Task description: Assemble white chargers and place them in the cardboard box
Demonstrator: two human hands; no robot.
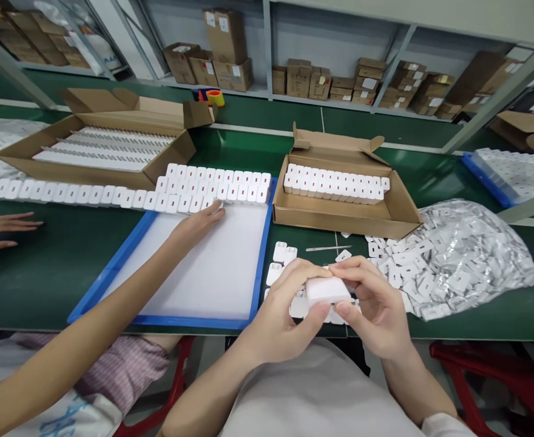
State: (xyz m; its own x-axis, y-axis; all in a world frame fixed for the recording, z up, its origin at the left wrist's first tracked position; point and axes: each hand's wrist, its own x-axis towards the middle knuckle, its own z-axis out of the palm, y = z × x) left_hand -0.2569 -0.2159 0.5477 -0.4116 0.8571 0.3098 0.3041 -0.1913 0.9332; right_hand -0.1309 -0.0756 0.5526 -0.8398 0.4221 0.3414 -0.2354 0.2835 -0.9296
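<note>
Close to the table's front edge, my left hand (283, 315) is closed around a small white charger housing (326, 290), thumb below and fingers on top. My right hand (380, 309) pinches the same housing at its right end with thumb and fingertips. Several white charger pieces (275, 273), some with metal pins, lie on the table behind and under my hands, partly hidden. A thin metal tweezer-like tool (328, 248) rests just beyond them. To the right, a clear plastic bag (490, 249) spills small white plates with slots.
An open carton (344, 215) holds rows of white chargers. A co-worker's hand (198, 224) touches charger rows (221, 182) along a blue-rimmed tray (262, 261); another hand (7, 227) is at far left. A larger carton (112, 173) and shelved boxes (230, 42) stand behind.
</note>
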